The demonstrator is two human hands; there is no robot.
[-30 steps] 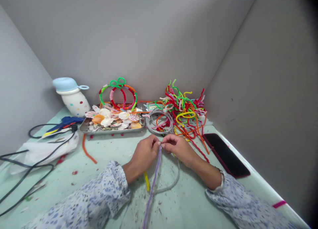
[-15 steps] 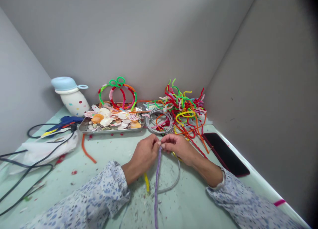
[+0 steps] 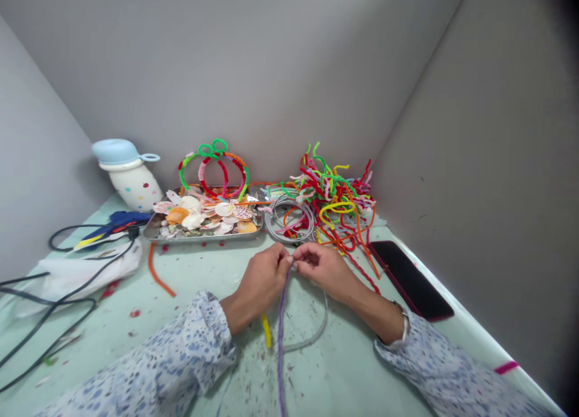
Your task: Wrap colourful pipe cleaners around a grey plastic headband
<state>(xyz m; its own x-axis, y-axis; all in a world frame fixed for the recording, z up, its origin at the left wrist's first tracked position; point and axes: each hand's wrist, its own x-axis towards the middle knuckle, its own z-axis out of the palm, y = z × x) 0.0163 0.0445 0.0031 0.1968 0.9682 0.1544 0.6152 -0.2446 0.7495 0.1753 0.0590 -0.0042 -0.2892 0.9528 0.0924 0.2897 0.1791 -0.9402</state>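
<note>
Thumb and fingers of my left hand (image 3: 266,275) pinch the top end of a purple pipe cleaner (image 3: 281,338), which hangs down toward the bottom edge of the view. Close against it, my right hand (image 3: 323,269) is pinched at the same end, the fingertips of both hands nearly touching. A grey wire or pipe cleaner (image 3: 312,340) curves up from behind the purple one to beneath my right hand; its upper end is hidden. Partly under my left hand lies a yellow pipe cleaner (image 3: 266,331).
Behind my hands are a coil of grey wire (image 3: 269,227), a heap of coloured pipe cleaners (image 3: 335,181), and a metal tray (image 3: 203,239) of shells with pipe-cleaner rings (image 3: 226,169). A phone (image 3: 414,281) lies right; a bottle (image 3: 133,184) and black cable (image 3: 54,305) are left.
The purple pipe cleaner's hanging length has swung slightly left. Both hands stay in nearly the same place, still pinching; the yellow bit beside my right hand is now out of sight.
</note>
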